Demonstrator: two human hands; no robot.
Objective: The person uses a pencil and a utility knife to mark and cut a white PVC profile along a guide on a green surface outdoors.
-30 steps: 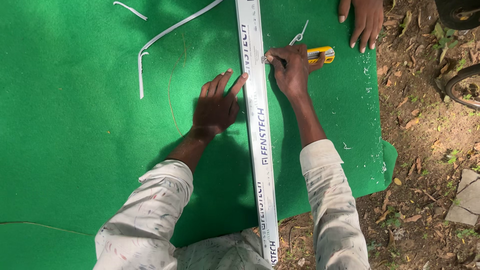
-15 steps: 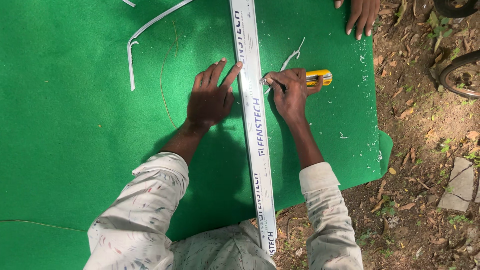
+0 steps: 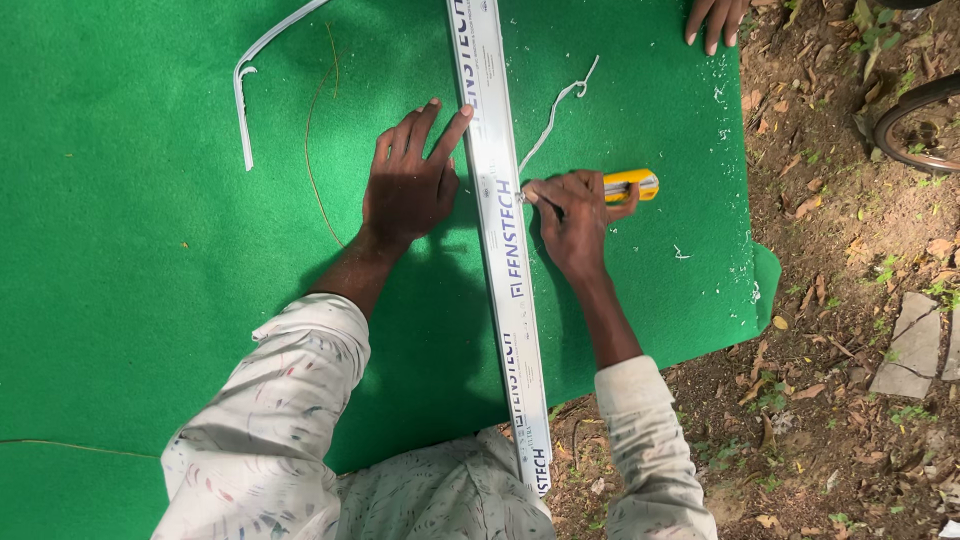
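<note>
A long white plastic profile strip (image 3: 500, 230) lies lengthwise on a green felt mat (image 3: 150, 250). My left hand (image 3: 410, 185) rests flat on the mat, fingers spread, its fingertips pressing the strip's left edge. My right hand (image 3: 570, 215) is closed around a yellow utility knife (image 3: 630, 185), with the blade end against the strip's right edge. A thin white curled shaving (image 3: 555, 115) trails up from the cutting spot.
A bent white offcut strip (image 3: 245, 110) and a thin brown wire (image 3: 315, 160) lie at the mat's upper left. Another person's hand (image 3: 715, 18) rests on the mat's top right. Bare earth with dry leaves, a stone slab (image 3: 910, 345) and a wheel (image 3: 915, 125) lie to the right.
Both hands have slid nearer to me along the strip, the knife moving with the right hand. The white shaving behind the blade has grown longer.
</note>
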